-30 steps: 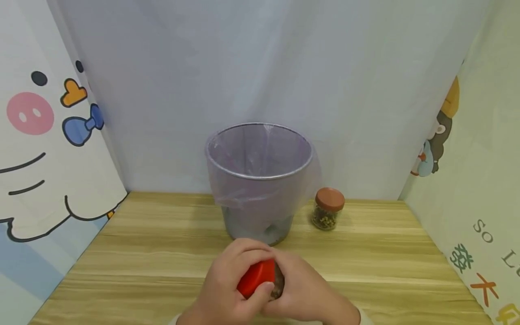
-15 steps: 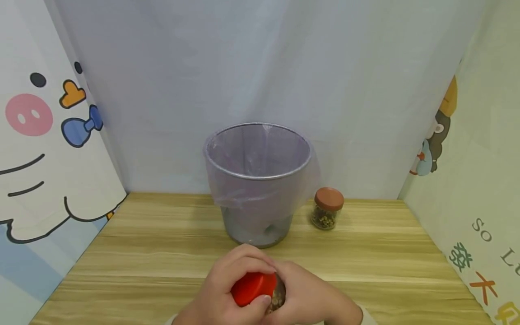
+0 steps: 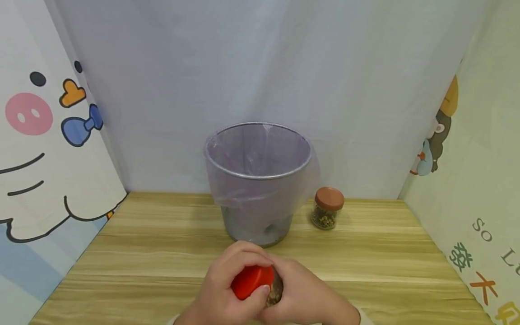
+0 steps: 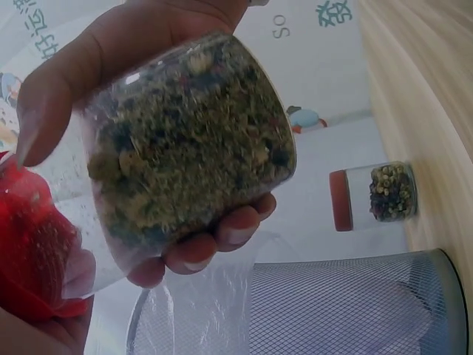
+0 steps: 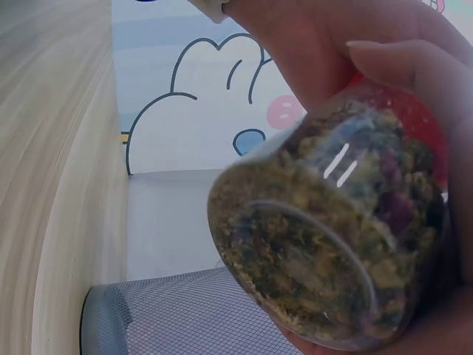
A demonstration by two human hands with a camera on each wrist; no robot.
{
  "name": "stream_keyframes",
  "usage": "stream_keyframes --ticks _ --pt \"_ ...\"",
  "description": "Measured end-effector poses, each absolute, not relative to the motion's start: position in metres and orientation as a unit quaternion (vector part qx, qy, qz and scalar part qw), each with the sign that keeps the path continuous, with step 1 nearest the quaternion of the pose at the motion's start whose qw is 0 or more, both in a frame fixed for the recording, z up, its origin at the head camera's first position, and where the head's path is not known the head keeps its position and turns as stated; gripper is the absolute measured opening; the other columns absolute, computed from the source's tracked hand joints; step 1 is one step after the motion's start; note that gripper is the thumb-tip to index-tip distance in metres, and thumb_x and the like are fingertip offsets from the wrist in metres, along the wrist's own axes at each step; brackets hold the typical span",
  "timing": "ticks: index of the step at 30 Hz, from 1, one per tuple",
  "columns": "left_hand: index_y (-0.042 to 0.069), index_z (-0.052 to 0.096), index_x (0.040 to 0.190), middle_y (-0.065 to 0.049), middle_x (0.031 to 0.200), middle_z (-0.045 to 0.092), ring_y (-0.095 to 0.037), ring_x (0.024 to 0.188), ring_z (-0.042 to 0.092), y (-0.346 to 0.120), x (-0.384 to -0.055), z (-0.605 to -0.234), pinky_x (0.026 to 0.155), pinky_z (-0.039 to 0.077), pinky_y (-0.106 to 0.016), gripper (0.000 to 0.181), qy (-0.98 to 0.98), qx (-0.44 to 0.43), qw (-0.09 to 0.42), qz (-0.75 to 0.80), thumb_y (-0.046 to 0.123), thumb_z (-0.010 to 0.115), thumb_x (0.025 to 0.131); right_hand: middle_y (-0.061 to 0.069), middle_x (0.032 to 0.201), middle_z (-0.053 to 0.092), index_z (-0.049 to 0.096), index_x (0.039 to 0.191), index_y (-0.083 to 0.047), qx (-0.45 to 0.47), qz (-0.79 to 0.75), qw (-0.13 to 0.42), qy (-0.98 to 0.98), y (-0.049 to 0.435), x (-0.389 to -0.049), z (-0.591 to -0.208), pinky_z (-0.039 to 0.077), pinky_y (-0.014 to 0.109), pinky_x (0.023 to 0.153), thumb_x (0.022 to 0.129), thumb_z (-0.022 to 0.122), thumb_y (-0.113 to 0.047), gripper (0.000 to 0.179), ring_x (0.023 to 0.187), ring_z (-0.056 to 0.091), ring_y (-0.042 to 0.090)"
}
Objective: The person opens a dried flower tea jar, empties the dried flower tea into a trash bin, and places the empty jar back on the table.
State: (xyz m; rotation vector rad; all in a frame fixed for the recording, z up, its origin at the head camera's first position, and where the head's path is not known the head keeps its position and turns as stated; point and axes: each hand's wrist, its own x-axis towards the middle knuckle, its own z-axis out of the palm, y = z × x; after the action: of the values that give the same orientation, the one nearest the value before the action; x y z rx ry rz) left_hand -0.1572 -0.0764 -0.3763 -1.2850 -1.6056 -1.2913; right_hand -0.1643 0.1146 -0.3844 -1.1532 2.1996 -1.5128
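Held jar [image 3: 258,283] slightly higher in view

Red-lidded jar [image 3: 256,278] was shifted slightly nearer the mesh wastebasket [image 4: 336,303] by left hand [image 3: 223,286] and right hand [image 3: 306,291], compared with 0.5 s ago.

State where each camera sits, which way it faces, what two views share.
Head: on the head, looking forward and down at the bin and table; left hand grips the red lid, right hand the held jar.
Left wrist: worn there, turned sideways, facing the held jar's side; both hands show.
Right wrist: worn there, turned sideways, facing the held jar's base; both hands show.
Shared: head and left wrist show the brown-lidded jar.
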Motion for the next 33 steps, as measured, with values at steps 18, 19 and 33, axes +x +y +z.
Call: stream_keyframes --ticks 18,19,33 --pt "0.007 0.067 0.112 -0.007 0.109 0.066 -0.022 0.097 0.063 -0.07 -0.15 -0.389 0.074 0.058 -0.033 0.041 -0.69 -0.355 0.341 -0.53 -0.006 0.074 0.074 -0.016 0.102 0.065 0.06 0.12 -0.033 -0.337 -0.445 0.011 0.829 0.109 -0.164 -0.389 0.055 0.027 0.077 0.074 0.087 -0.017 0.056 0.085 0.062 0.006" --pt "0.008 0.067 0.112 -0.007 0.11 0.066 -0.022 0.097 0.063 -0.069 -0.15 -0.389 0.074 0.058 -0.034 0.041 -0.694 -0.346 0.339 -0.532 -0.005 0.075 0.075 -0.016 0.101 0.064 0.06 0.119 -0.033 -0.337 -0.442 0.004 0.831 0.108 -0.165 -0.39 0.055 0.027 0.076 0.074 0.088 -0.017 0.056 0.084 0.062 0.006" --pt "0.018 0.065 0.115 0.007 0.117 0.062 -0.017 0.101 0.061 -0.063 -0.14 -0.39 0.076 0.058 -0.035 0.033 -0.747 -0.214 0.284 -0.562 0.003 0.076 0.088 -0.018 0.103 0.063 0.065 0.118 -0.023 -0.318 -0.376 -0.108 0.863 0.102 -0.166 -0.397 0.056 0.029 0.079 0.071 0.092 -0.026 0.054 0.087 0.061 0.003"
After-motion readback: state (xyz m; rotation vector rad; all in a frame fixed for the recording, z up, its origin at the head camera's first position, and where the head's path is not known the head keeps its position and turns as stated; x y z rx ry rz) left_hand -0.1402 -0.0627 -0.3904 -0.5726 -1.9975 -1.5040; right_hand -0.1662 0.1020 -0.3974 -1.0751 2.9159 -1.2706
